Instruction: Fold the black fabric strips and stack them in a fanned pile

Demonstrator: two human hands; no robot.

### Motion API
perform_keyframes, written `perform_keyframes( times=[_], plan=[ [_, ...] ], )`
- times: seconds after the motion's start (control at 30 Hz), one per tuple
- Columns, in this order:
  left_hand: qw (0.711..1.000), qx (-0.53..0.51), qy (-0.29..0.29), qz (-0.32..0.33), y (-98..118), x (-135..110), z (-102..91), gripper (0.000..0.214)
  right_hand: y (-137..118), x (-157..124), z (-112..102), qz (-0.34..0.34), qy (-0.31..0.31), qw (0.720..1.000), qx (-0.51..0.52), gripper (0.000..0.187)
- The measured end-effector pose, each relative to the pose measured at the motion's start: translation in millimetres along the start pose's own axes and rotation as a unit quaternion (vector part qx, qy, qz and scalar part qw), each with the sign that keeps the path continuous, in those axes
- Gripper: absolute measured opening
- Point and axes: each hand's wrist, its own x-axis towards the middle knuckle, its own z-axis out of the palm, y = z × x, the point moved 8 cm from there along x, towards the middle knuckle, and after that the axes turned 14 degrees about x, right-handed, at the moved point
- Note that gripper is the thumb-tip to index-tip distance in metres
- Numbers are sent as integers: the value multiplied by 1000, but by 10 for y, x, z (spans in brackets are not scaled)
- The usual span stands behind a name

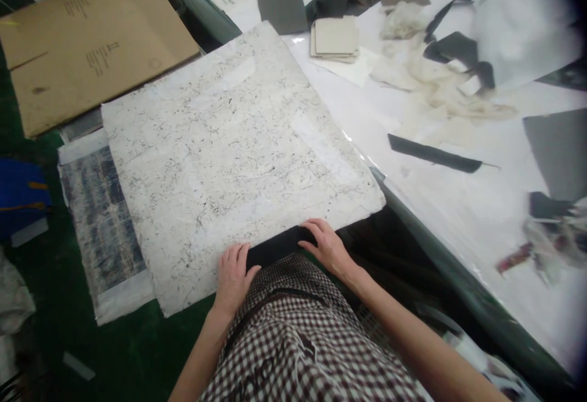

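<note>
Your left hand (235, 276) open, flat on speckled white sheet (220, 157); right hand (326, 246) open, fingers slightly curled on black strip (277, 246), strip's lower edge hidden behind your checked apron (298, 328).

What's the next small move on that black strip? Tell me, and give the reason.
Probably press the black strip down along the near edge of the speckled white sheet with the right hand, since its fingers rest on the strip while the left hand lies on the sheet beside it and could keep the sheet steady.
</note>
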Motion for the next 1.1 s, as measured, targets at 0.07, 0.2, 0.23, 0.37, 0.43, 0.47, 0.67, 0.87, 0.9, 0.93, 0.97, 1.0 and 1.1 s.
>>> perform_keyframes(
  times=[0.07,0.2,0.23,0.37,0.43,0.47,0.67,0.87,0.9,0.93,0.97,1.0,1.1],
  plan=[
    [1000,25,-14,-5,-18,4,-8,54,-13,25,-6,-6,-23,1000,-9,42],
    [996,67,-54,1,-7,90,-26,59,-32,105,0,-17,-68,997,-34,50],
    [996,71,-58,1,-5,115,-34,59,-34,131,8,-19,-77,996,-41,50],
    [995,73,-63,-4,-3,197,-52,59,-16,230,57,-20,-105,992,-68,48],
    [995,72,-65,-8,0,220,-48,57,-6,264,87,-21,-116,990,-80,46],
    [995,72,-67,-11,3,226,-45,56,-4,274,99,-21,-121,989,-86,45],
    [994,70,-75,-29,7,184,-2,44,-56,294,106,-25,-136,984,-114,54],
    [994,70,-66,-52,22,118,16,41,-149,308,136,-58,-166,976,-126,69],
    [994,70,-60,-57,21,101,5,45,-154,313,144,-63,-173,975,-127,69],
    [994,71,-55,-63,13,78,-8,48,-156,318,151,-67,-178,973,-128,69],
    [994,72,-51,-69,-5,49,-22,52,-154,324,156,-70,-182,972,-128,69],
    [993,74,-47,-77,-36,11,-37,55,-150,330,160,-72,-185,972,-128,69],
    [990,80,-44,-103,-211,-139,-80,62,-136,345,170,-75,-187,972,-124,69]
  ],
)
